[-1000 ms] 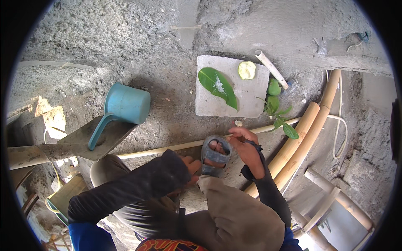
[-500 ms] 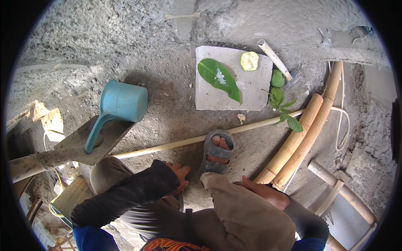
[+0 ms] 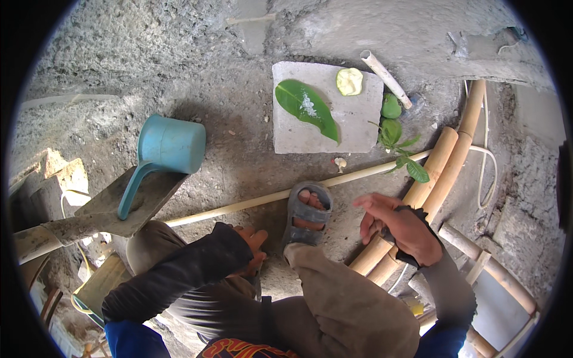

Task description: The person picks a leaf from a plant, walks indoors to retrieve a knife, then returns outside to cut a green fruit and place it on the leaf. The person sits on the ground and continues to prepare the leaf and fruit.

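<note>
My right hand (image 3: 401, 230) is raised above the bamboo poles (image 3: 439, 164), its fingers loosely spread and holding nothing visible. In a dark sleeve, my left hand (image 3: 250, 247) stays low beside my bent leg, fingers curled; its palm is hidden. Ahead lies a pale flat slab (image 3: 358, 128). On it are a large green leaf (image 3: 307, 110) with white grains (image 3: 308, 105) and a peeled, bitten pale-green fruit (image 3: 349, 82). Against the slab's right edge sit a whole green fruit (image 3: 391, 106) and a leafy sprig (image 3: 403, 143).
A blue dipper (image 3: 173, 143) lies at left on a shovel blade (image 3: 101, 200). A thin pale pole (image 3: 250, 201) crosses the ground before my sandalled foot (image 3: 308, 209). A short white pipe (image 3: 385, 77) leans beyond the slab. Wooden framing (image 3: 495, 280) stands at right.
My right hand has lifted off my knee and moved forward and right over the bamboo, its fingers spreading. The left hand has stayed in place. The view has shifted slightly.
</note>
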Demonstrator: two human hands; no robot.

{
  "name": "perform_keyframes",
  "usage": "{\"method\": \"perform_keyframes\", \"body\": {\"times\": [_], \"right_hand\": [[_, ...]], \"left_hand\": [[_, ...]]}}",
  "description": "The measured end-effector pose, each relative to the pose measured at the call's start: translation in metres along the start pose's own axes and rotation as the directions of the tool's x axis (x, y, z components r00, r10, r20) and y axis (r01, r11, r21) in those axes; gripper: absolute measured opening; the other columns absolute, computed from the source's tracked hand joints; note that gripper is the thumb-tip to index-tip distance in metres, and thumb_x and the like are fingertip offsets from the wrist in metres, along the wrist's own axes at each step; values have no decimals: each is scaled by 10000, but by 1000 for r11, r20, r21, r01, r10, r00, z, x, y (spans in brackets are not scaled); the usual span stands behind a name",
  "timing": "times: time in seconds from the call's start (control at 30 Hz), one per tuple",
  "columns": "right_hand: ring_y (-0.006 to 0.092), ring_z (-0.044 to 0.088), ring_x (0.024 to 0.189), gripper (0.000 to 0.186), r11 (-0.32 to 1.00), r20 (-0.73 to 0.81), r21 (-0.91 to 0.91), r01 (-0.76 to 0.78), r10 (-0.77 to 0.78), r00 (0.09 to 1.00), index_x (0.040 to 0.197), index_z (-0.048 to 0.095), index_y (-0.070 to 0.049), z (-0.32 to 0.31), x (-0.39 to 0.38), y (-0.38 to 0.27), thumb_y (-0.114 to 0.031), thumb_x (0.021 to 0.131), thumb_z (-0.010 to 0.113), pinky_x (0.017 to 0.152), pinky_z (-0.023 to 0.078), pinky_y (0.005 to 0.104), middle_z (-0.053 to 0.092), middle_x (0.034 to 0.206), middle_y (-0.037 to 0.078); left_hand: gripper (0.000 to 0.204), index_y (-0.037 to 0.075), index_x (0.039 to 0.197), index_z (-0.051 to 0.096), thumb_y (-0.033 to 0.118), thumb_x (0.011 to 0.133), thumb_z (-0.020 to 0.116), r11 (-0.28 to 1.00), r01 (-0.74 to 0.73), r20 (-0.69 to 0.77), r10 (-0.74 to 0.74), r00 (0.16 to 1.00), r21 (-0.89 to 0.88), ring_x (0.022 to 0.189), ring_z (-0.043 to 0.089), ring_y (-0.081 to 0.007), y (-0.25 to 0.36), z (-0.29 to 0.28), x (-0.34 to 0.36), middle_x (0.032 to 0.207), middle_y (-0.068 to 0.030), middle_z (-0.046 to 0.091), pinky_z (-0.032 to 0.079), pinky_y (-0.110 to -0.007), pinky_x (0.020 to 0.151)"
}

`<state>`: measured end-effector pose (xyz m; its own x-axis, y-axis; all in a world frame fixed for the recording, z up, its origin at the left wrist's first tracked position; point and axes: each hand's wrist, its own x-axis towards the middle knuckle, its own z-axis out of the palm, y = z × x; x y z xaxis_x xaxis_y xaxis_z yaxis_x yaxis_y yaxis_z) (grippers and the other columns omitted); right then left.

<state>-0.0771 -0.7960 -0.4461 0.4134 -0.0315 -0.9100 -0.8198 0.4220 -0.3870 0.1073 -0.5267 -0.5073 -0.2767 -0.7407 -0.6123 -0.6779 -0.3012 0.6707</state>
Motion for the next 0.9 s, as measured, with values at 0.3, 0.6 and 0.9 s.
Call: {"method": "perform_keyframes", "body": {"times": [0.3, 0.6, 0.9], "right_hand": [[174, 586, 757, 352, 400, -240, -862, 313, -864, 443, 1147, 555, -74, -75, 131, -61, -145, 814, 642, 704, 472, 295, 584, 993, 117], [245, 610, 930, 493, 502, -330, -824, 262, -802, 498, 1220, 553, -73, -105, 195, -80, -323, 808, 656, 807, 469, 326, 633, 1009, 163], [159, 605, 817, 375, 546, -274, -706, 452, -798, 537, 1092, 573, -6, -106, 210, -84, -218, 803, 684, 746, 475, 293, 645, 912, 101]], "left_hand": [[408, 45, 1148, 469, 342, 882, 550, 1000, 4, -25, -4, 1000, -16, 853, 632, -359, 0, 0, 0, 968, -177, 608, 500, -454, 708], [417, 43, 1158, 469, 342, 880, 554, 999, 9, -43, -11, 999, -45, 870, 630, -356, 0, -1, -3, 947, -181, 608, 500, -449, 710], [424, 38, 1169, 466, 340, 882, 552, 999, -21, -58, 18, 998, -41, 861, 627, -355, -3, -1, -2, 944, -176, 603, 498, -452, 700]]}}
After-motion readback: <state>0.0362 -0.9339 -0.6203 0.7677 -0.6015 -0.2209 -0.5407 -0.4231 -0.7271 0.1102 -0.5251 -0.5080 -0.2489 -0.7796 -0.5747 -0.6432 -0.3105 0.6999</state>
